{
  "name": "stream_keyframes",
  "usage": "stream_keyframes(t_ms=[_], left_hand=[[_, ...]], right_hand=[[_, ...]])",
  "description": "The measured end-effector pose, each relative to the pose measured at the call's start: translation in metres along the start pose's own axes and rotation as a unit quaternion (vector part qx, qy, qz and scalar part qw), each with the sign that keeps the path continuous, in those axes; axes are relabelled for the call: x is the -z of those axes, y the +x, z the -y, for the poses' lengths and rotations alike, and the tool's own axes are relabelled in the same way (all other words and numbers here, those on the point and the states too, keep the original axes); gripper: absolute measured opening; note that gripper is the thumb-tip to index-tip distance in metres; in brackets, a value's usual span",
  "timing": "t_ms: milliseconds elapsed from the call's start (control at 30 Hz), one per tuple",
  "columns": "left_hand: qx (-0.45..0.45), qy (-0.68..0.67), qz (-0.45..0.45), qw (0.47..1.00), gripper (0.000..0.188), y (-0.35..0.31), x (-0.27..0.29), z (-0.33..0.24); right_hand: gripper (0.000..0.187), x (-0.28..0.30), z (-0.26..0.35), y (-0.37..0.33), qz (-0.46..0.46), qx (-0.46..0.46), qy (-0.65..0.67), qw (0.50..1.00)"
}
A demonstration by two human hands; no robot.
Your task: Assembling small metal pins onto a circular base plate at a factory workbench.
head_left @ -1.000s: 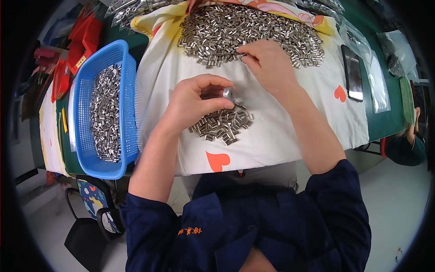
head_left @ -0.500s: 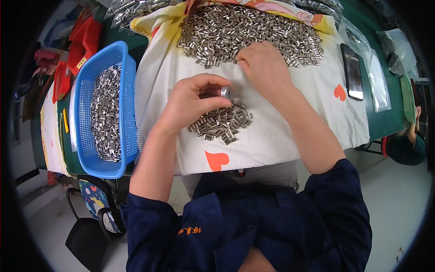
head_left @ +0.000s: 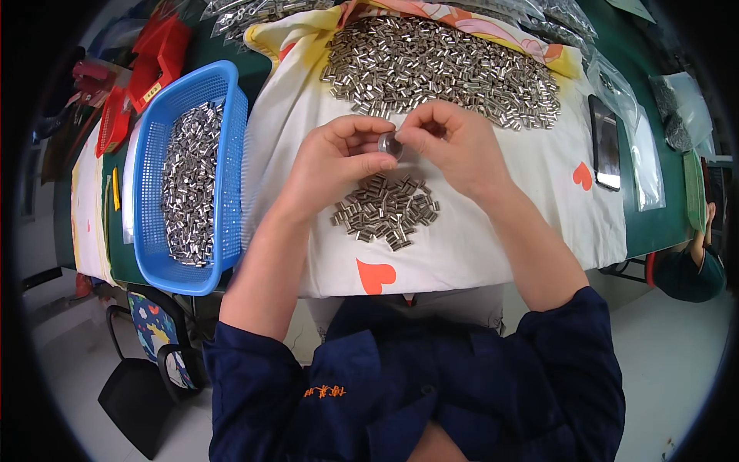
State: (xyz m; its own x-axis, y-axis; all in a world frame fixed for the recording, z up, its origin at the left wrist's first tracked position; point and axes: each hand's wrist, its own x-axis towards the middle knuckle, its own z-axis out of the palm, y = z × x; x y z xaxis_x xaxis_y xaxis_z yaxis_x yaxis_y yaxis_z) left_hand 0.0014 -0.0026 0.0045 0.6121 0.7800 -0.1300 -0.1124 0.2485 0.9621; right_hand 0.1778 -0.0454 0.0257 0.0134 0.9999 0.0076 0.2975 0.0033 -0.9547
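Observation:
My left hand (head_left: 327, 165) is closed around a silver metal cylinder (head_left: 391, 146) with a round end face that points toward the right. Fingers of my right hand (head_left: 462, 150) are pinched together right at that end face; whatever they hold is too small or hidden to make out. Just below both hands lies a small pile of short metal sleeves (head_left: 387, 213) on a white cloth (head_left: 469, 254). Beyond the hands a much larger heap of similar sleeves (head_left: 443, 65) spreads over the cloth.
On the left a blue plastic basket (head_left: 144, 212) holds many more small metal pieces. Red bins (head_left: 162, 58) stand behind it. To the right lie a black phone (head_left: 606, 146) and clear plastic bags (head_left: 647, 158). Another person (head_left: 697, 266) sits at the far right.
My right hand has come back from the large heap to the cylinder's end, its fingers pinched. The left hand still holds the cylinder. The whole view has shifted slightly.

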Motion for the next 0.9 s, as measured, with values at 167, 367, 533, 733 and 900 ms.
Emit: stream_keyframes(t_ms=[167,367,533,733,900], left_hand=[[-0.011,-0.022,-0.003,1.0,0.035,0.0,0.001,0.002],[-0.015,-0.06,-0.006,0.998,0.033,0.001,0.006,0.001],[-0.019,-0.049,-0.014,0.999,0.032,0.001,0.003,0.001],[-0.021,-0.032,-0.008,0.999,0.032,0.002,0.002,0.001],[-0.017,-0.025,-0.006,1.0,0.033,0.001,0.003,0.002]], right_hand=[[0.011,-0.012,0.001,-0.006,-0.02,0.008,0.065,0.998],[0.009,-0.015,-0.001,-0.007,-0.065,0.159,-0.05,0.984],[0.007,-0.013,-0.006,-0.006,-0.067,0.247,-0.121,0.959],[0.006,-0.015,-0.004,-0.006,-0.071,0.203,-0.062,0.975],[0.007,-0.01,-0.006,-0.003,-0.075,0.256,-0.126,0.956]])
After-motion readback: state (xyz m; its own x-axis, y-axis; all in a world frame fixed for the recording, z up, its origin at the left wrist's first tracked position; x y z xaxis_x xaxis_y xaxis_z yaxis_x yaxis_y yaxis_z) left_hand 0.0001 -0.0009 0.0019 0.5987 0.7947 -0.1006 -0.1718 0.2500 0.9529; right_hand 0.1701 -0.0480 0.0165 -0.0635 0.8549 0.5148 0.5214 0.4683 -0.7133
